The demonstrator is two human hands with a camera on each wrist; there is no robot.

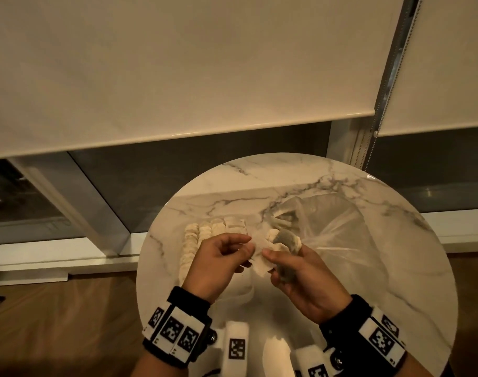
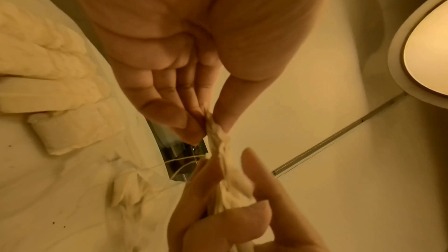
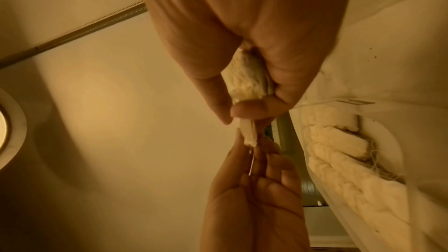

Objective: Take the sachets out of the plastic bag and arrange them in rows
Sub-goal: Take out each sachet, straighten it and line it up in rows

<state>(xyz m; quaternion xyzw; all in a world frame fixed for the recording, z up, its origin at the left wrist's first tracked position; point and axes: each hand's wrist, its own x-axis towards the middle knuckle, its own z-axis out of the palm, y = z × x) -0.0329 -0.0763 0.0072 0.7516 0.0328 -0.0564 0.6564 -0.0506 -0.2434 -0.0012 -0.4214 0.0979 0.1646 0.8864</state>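
Note:
Over the round marble table (image 1: 286, 175), both hands hold one white sachet (image 1: 259, 248) between them. My left hand (image 1: 243, 247) pinches its left edge with thumb and fingertips (image 2: 194, 133). My right hand (image 1: 270, 261) pinches the other end and also grips a bundle of sachets (image 1: 286, 240) in its palm, one of them greyish. The left wrist view shows the twisted sachet (image 2: 218, 141) with a string trailing from it. In the right wrist view the bundle (image 3: 247, 79) sits between thumb and fingers. A crumpled clear plastic bag (image 1: 335, 229) lies to the right of the hands.
Sachets lie in overlapping rows (image 1: 191, 240) on the left part of the table, also visible as laid-out sachets (image 3: 339, 150) from the right wrist. A few loose sachets (image 1: 281, 219) rest at the bag's mouth. Roller blinds and a window sill stand behind the table; wooden floor surrounds it.

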